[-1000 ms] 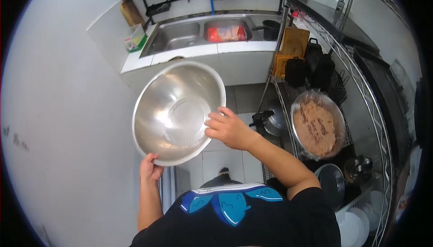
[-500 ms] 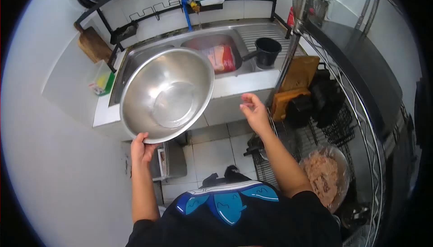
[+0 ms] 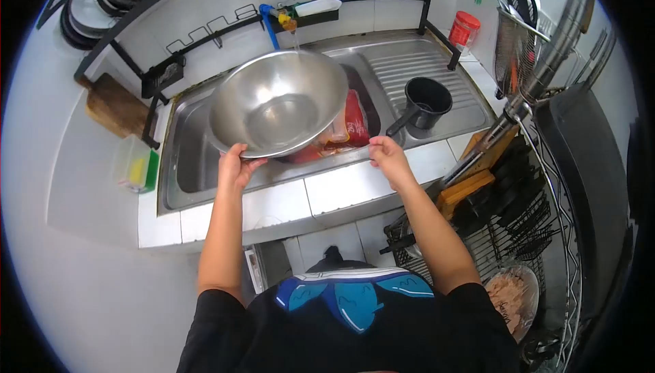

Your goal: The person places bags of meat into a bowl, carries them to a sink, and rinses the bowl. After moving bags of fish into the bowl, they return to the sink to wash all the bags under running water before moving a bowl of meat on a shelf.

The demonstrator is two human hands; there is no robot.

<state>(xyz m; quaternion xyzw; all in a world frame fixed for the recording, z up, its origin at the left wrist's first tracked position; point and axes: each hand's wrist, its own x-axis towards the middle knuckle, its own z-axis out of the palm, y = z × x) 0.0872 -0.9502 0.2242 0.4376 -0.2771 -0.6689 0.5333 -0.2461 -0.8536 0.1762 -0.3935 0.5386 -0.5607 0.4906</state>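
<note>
Holding metal bowl (image 3: 280, 115) over sink (image 3: 193, 151)

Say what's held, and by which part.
The left hand grips the metal bowl by its near rim; whether the right hand holds anything cannot be told.

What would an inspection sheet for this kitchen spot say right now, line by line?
Surface: white tiled counter around a steel double sink
Main things: metal bowl, tilted over the sink; water falls from the faucet at its far rim
Clutter: red package in the sink; black pot on the ridged drainboard
Hands: left hand grips the near rim; right hand is off the bowl, its hold unclear
Cables: nothing seen
Surroundings: wire shelving, right
</note>
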